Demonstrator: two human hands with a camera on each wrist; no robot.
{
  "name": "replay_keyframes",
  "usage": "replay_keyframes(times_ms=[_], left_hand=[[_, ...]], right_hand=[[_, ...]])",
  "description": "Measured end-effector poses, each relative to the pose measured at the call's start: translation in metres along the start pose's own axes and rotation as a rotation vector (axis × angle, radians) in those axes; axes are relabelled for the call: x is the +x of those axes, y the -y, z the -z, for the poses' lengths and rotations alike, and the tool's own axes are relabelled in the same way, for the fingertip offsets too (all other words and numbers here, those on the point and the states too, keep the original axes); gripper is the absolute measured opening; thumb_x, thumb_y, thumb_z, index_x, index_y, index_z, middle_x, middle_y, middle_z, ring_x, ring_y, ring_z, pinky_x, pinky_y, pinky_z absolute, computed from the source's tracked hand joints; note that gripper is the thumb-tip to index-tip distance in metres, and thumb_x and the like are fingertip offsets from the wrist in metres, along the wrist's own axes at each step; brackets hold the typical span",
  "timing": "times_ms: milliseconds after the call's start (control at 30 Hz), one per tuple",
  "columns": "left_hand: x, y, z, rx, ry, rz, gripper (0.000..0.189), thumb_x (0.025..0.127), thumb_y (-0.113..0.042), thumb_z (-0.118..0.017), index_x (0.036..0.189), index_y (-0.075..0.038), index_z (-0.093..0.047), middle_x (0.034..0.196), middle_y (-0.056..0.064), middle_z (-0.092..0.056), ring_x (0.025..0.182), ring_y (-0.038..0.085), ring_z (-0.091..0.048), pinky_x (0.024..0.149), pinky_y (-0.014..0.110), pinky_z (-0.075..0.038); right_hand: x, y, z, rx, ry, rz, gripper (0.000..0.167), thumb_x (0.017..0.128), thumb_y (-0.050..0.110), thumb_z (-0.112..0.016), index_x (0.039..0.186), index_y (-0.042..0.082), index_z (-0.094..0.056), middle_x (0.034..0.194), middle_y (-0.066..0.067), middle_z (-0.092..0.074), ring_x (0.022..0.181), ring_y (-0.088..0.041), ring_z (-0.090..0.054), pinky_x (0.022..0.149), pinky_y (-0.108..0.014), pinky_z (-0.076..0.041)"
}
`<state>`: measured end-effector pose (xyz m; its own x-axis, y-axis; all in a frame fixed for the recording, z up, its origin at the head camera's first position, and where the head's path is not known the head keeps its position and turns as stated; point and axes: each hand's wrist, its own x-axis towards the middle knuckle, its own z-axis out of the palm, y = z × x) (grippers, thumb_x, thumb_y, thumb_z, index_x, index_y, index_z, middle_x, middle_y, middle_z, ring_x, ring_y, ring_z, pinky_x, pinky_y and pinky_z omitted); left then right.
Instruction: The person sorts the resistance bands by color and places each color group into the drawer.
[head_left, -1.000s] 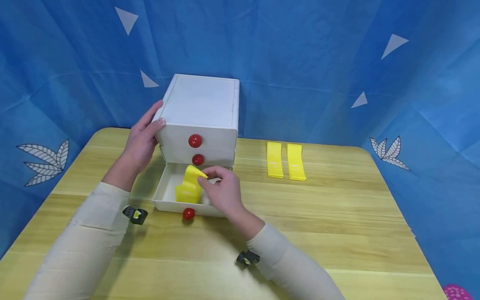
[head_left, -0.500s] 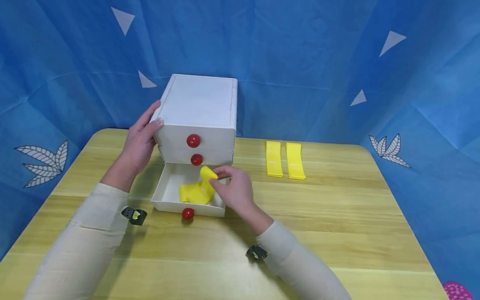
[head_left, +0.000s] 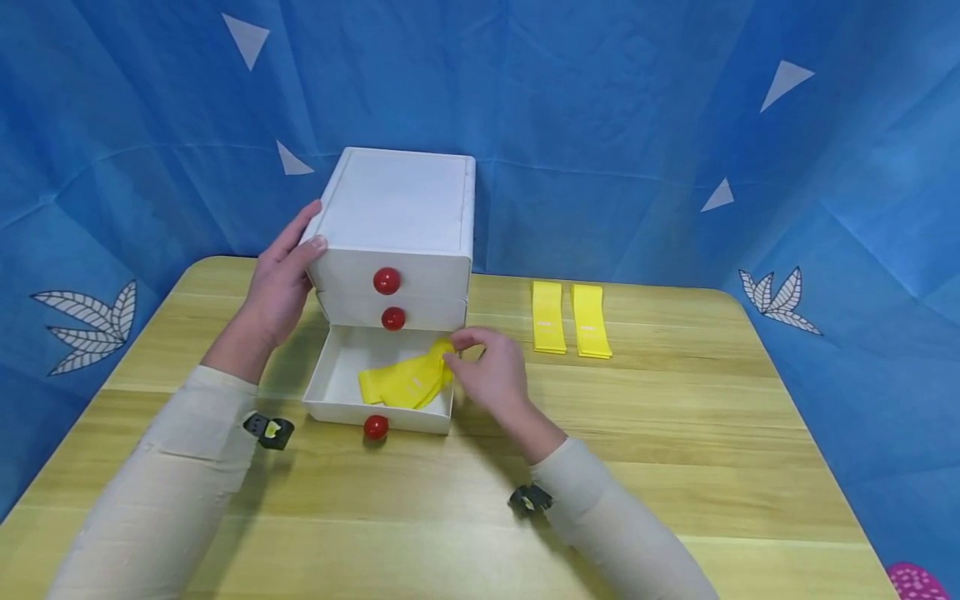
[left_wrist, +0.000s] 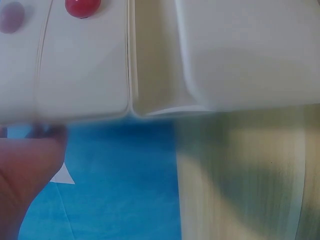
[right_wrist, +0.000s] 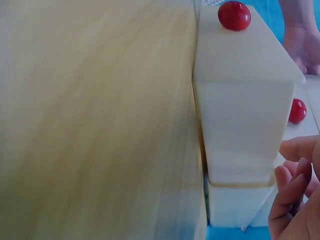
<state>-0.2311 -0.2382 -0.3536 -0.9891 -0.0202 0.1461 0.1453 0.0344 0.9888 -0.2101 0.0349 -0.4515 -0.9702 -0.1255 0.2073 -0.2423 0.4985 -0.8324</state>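
On the table stands a white drawer cabinet with red ball knobs. Its bottom drawer is pulled out. My left hand rests along the cabinet's left side, with thumb and fingertips at the top edge. At the drawer's right wall, my right hand pinches one end of a flat yellow band between thumb and fingers. The rest of this band lies folded in the drawer, with small white print on it. The right wrist view shows my right hand beside the drawer, but the band is hidden there.
Two more folded yellow bands lie side by side on the wooden table, right of the cabinet. A blue curtain hangs behind and at the sides. The drawer's red knob sticks out toward the front.
My right hand has moved right, drawing the band's raised end toward the drawer's right wall. The upright loop has come down and the band lies flatter. My left hand stays on the cabinet.
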Motion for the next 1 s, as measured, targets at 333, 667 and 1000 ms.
replay_keyframes(times_ms=[333, 667, 1000], left_hand=[[0.001, -0.001, 0.002, 0.006, -0.004, -0.003, 0.057, 0.103, -0.039, -0.053, 0.156, -0.038, -0.033, 0.162, -0.005, -0.023, 0.143, 0.027, -0.027, 0.115, 0.053, -0.023], [0.000, 0.000, 0.002, 0.008, -0.004, -0.004, 0.056, 0.104, -0.038, -0.052, 0.157, -0.037, -0.033, 0.162, -0.005, -0.023, 0.142, 0.027, -0.028, 0.115, 0.054, -0.023], [0.001, 0.002, 0.001, 0.031, -0.003, -0.002, 0.055, 0.104, -0.039, -0.051, 0.156, -0.039, -0.033, 0.162, -0.005, -0.023, 0.142, 0.027, -0.028, 0.114, 0.054, -0.025]], right_hand=[[0.007, -0.020, 0.024, 0.037, -0.119, 0.054, 0.014, 0.083, 0.014, -0.081, 0.096, 0.011, -0.078, 0.086, 0.004, -0.071, 0.043, -0.016, -0.044, 0.039, -0.027, -0.033], [0.031, -0.039, 0.053, 0.007, -0.203, 0.060, 0.014, 0.084, 0.015, -0.080, 0.098, 0.012, -0.078, 0.086, 0.003, -0.071, 0.044, -0.017, -0.043, 0.041, -0.027, -0.034], [0.070, -0.058, 0.082, 0.032, -0.278, 0.017, 0.019, 0.086, 0.021, -0.079, 0.102, 0.011, -0.077, 0.094, 0.001, -0.072, 0.060, -0.020, -0.051, 0.055, -0.030, -0.041]])
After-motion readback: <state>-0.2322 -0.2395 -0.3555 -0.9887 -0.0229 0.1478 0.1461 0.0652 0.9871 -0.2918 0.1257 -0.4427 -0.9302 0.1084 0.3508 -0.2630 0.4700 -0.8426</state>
